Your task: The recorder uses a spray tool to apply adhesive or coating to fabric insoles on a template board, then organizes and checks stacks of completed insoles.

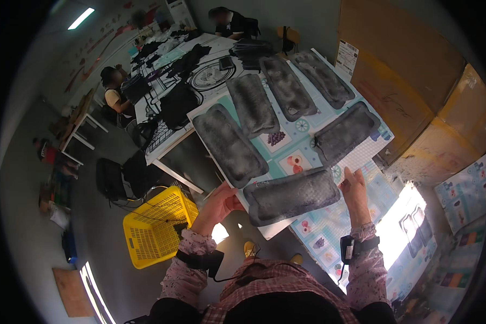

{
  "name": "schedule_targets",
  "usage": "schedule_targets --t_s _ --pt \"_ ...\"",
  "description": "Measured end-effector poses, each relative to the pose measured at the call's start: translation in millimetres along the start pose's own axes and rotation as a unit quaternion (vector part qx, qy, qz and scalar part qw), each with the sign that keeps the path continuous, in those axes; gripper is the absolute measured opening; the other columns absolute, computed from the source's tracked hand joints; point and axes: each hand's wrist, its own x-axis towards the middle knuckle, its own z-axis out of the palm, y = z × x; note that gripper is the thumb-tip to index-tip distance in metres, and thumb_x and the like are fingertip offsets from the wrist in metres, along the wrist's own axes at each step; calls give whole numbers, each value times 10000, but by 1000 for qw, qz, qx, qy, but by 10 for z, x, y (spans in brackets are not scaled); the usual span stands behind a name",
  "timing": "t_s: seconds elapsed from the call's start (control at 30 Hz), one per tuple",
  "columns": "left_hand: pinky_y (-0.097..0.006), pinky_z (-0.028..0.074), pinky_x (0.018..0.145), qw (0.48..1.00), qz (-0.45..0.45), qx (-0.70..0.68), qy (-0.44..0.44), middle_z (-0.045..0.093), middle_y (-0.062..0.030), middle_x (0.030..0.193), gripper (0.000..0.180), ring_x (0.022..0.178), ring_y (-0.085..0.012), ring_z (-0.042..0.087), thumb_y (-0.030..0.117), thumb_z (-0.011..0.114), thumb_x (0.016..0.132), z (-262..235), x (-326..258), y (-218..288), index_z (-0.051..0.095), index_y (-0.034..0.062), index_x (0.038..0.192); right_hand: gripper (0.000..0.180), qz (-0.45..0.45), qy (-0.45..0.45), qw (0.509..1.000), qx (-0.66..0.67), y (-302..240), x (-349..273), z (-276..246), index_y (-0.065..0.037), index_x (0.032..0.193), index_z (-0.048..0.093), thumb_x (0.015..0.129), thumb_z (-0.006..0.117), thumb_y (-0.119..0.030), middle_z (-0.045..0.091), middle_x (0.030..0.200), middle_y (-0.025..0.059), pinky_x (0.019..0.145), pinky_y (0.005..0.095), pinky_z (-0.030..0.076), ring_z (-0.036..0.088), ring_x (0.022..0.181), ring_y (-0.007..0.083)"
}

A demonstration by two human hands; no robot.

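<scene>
The left grip (220,207) pinches a board (294,162) bearing 6 grey pads (291,195); the right grip (354,190) clasps its edge. A yellow basket (137,240) stands left, cardboard (399,70) right, a table (213,54) beyond.

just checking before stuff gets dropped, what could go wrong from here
The nearest grey piece lies close to the edge of the board, so it might slide off if that side tips. The left hand and right hand are both at the near end; the far end could dip if unsupported. The yellow basket on the floor could be a trip hazard.
</scene>
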Motion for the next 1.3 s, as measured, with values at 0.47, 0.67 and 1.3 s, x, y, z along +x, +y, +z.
schedule_targets --t_s 0.47,0.67,1.3 --pt "-300 522 746 999 -26 25 8 532 -74 1170 453 943 -168 595 2 453 852 -714 186 827 361 92 1287 407 -60 28 998 -2 -36 -547 1009 -77 1276 377 932 420 -289 546 1103 64 803 293 466 557 933 148" --pt "-221 488 723 988 142 -45 50 555 -75 1141 424 932 -128 588 -73 425 824 -1128 458 1302 424 48 1230 509 -53 47 996 -61 -9 -695 803 -84 1353 274 950 268 -395 478 1198 91 838 320 417 501 935 175" --pt "-320 491 760 938 335 31 83 539 -88 1040 232 913 -190 574 -25 463 842 -4843 3708 4418 434 37 1063 502 -295 576 745 -161 247 -864 1920 -54 1331 318 929 314 -355 388 1312 164 1015 379 265 375 1197 278"
